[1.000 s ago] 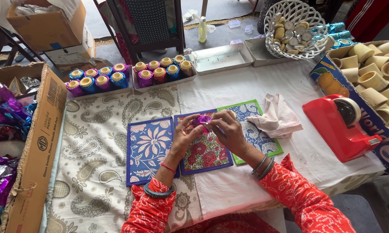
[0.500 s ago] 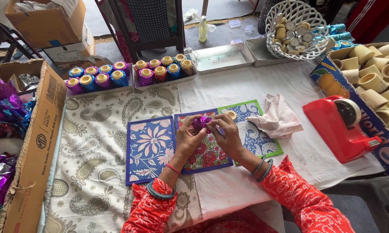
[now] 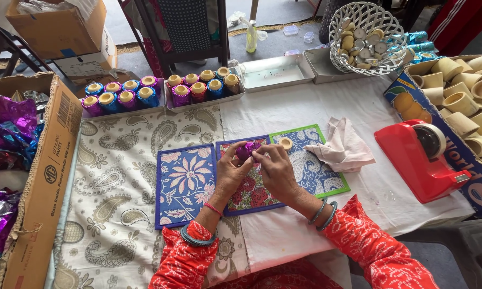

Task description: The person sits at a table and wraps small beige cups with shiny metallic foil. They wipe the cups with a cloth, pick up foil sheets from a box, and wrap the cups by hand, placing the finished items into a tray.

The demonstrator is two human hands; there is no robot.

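Both my hands meet over the middle of the table, above a red floral mat (image 3: 251, 195). My left hand (image 3: 231, 172) and my right hand (image 3: 274, 170) together grip a small cup wrapped in purple foil (image 3: 246, 151), fingers pressing the foil around it. A bare tan cup (image 3: 286, 143) stands just right of my hands on a green-edged mat (image 3: 318, 171). A blue floral mat (image 3: 184, 184) lies to the left.
Two trays of foil-wrapped cups (image 3: 120, 98) (image 3: 203, 86) sit at the back, an empty metal tray (image 3: 275, 72) beside them. A red tape dispenser (image 3: 425, 160), a folded cloth (image 3: 342, 147), a box of bare cups (image 3: 465, 101), a white basket (image 3: 366, 37) and a box of foil (image 3: 11, 155) surround me.
My fingers have shifted slightly around the purple foil cup, turning and pressing the foil. Both hands stay over the red mat.
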